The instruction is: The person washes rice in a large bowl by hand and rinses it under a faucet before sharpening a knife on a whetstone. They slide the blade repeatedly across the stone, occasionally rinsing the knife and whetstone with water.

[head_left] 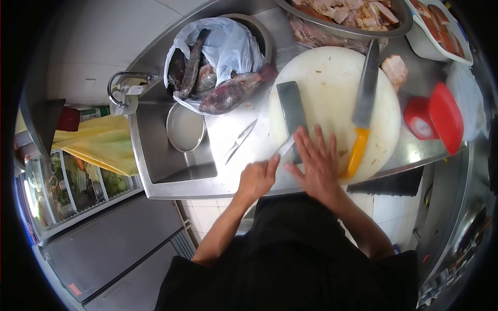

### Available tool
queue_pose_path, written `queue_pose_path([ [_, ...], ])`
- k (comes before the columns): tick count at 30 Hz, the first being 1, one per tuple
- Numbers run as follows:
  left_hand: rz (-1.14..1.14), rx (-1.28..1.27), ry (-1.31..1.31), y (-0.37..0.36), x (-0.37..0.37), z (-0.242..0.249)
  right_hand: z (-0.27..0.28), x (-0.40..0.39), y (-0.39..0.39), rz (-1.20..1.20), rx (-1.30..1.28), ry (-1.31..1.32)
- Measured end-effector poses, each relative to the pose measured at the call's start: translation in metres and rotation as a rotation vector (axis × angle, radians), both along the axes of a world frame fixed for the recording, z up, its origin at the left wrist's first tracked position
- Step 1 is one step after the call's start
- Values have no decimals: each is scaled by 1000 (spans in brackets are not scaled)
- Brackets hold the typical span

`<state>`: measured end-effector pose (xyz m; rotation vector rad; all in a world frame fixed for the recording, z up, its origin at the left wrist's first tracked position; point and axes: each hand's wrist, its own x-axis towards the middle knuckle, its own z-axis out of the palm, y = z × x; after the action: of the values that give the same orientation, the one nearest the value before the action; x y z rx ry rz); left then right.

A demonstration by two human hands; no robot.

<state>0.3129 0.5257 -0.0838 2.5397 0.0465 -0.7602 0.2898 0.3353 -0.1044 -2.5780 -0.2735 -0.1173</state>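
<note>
My left hand (pixel 256 180) is closed around the handle of a small knife, whose blade (pixel 285 146) reaches across the lower part of a dark whetstone (pixel 292 111). The whetstone lies on the left side of a round white cutting board (pixel 332 67). My right hand (pixel 317 168) has its fingers stretched out over the whetstone's lower end, near the blade's tip; whether they press on the blade is hard to see. To its right, a large knife (pixel 366 88) with a yellow handle rests on the board.
Whole fish (pixel 233 93) lie in and on a plastic bag (pixel 218 41) in a bowl. A slim metal tool (pixel 241 141) is left of the board, beside the sink (pixel 155 160). Meat fills a metal basin (pixel 342 28) behind. Red containers (pixel 419 116) stand at right.
</note>
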Motion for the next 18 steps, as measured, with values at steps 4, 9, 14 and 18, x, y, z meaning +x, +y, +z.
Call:
queue_pose_path([
  [4,-49,2,-144,-13,61,-16,-12,62,-7,-57,-41,-100],
  [9,3,43,-210,-30,102,-21,-19,101,-11,-89,-98,-182],
  [14,14,-20,-62,1,5,-1,1,4,8,-40,-5,-20],
  [18,-64,56,-93,-5,35,-5,-6,30,2,-58,-18,-38],
])
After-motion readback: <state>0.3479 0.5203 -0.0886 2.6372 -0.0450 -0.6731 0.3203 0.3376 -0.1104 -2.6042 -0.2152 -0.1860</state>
